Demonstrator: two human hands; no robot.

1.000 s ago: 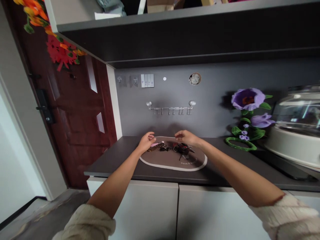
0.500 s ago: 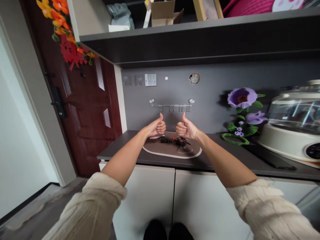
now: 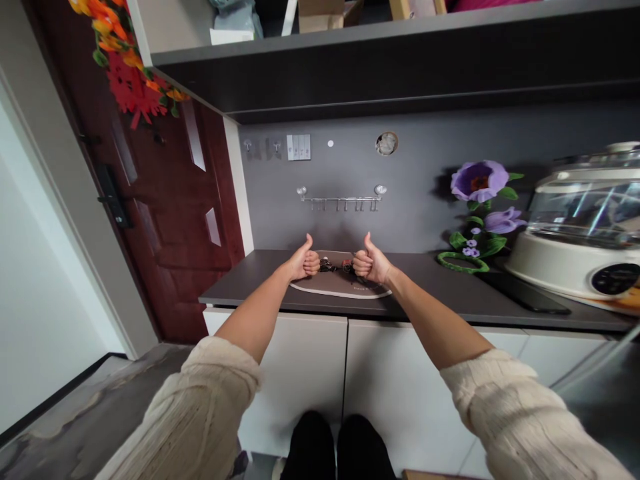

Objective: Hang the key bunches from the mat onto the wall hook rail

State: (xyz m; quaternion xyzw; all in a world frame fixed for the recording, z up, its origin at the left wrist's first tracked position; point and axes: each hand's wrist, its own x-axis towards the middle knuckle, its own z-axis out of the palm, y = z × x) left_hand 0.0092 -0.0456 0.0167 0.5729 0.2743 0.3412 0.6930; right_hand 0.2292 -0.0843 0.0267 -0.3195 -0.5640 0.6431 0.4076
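Keys [image 3: 330, 266], placemat [image 3: 345, 289], left hand [image 3: 305, 263], right hand [image 3: 369, 265], thumbs-up

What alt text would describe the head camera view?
The left hand and right hand give thumbs-up above a brown oval placemat on a dark counter, what look like keys between them. A white cooker with a glass lid stands at right.

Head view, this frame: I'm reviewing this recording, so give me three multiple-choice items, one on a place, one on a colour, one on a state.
1. The oval mat lies on: A) the dark countertop; B) the floor; C) a shelf.
2. The big artificial flower is: A) red; B) purple; C) yellow.
3. The left hand and right hand are: A) spread flat; B) thumbs-up fists; C) holding a cup.

1: A, the mat rests on the countertop.
2: B, its petals show purple.
3: B, both fists raise a thumb.
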